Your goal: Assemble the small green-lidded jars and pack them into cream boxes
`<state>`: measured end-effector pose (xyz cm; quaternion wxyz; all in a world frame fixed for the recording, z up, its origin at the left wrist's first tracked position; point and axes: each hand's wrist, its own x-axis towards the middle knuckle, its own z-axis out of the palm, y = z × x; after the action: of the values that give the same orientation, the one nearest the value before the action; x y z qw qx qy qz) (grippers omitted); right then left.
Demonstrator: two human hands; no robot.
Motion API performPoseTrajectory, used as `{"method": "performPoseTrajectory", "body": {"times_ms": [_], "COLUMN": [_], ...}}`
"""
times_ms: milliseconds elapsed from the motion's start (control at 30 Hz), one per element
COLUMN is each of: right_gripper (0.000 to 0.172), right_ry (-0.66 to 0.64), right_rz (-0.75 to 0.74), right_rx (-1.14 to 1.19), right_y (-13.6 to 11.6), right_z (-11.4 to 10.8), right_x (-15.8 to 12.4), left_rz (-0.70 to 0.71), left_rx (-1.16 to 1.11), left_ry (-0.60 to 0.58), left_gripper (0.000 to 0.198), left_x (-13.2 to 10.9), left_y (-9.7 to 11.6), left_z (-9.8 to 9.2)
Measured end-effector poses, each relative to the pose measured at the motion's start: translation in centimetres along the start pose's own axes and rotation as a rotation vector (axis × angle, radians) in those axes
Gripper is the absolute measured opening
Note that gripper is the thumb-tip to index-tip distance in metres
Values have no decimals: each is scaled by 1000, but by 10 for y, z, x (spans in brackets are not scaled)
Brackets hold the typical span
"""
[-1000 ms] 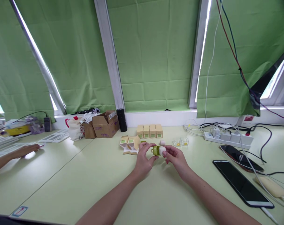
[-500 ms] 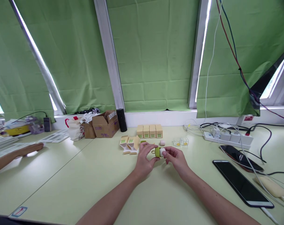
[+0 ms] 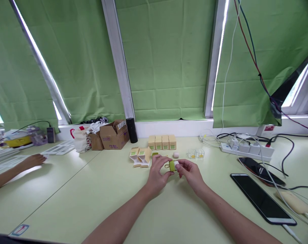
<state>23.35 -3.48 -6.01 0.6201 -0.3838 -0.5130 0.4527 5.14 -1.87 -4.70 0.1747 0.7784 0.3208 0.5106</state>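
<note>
My left hand pinches a small green cover with a loop at its left end, between thumb and fingers. A white rounded piece sits against the cover's right end, partly inside it or pressed to it; I cannot tell which. My right hand grips that white piece, its far side hidden by the fingers. Just behind the hands, another short white piece stands on the table. A second green piece lies partly hidden behind my left hand. Two open small cartons lie to the left.
Several closed small boxes stand in a row behind. Two clear containers with yellow bits are to their right. A phone, power strip and cables occupy the right. A cardboard box and another person's hand are left.
The green cover has shifted slightly right and turned a little in my fingers, with the white piece still against it. The other person's hand at the left has moved slightly.
</note>
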Motion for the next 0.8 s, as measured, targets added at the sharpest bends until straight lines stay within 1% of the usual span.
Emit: {"method": "performPoseTrajectory", "body": {"times_ms": [133, 300, 433, 533, 633, 700, 800], "right_gripper": [63, 56, 55, 54, 54, 53, 52], "right_ry": [-14, -34, -12, 13, 32, 33, 14], "right_rz": [-22, -34, -39, -39, -42, -47, -40], "right_rx": [-44, -58, -36, -12, 12, 19, 16], "right_y": [1, 4, 5, 6, 7, 8, 8], "right_z": [-1, -1, -1, 0, 1, 2, 4], "right_x": [-1, -1, -1, -1, -2, -2, -3], "left_rz": [5, 32, 79, 131, 144, 141, 137], "left_rx": [7, 48, 167, 318, 441, 473, 455], "left_ry": [7, -16, -38, -22, -9, -17, -43], "left_gripper": [40, 41, 46, 51, 57, 60, 62], "left_x": [0, -2, -4, -6, -8, -9, -10], "left_y": [-2, -3, 0, 5, 9, 9, 8], "left_z": [1, 2, 4, 7, 11, 12, 13]}}
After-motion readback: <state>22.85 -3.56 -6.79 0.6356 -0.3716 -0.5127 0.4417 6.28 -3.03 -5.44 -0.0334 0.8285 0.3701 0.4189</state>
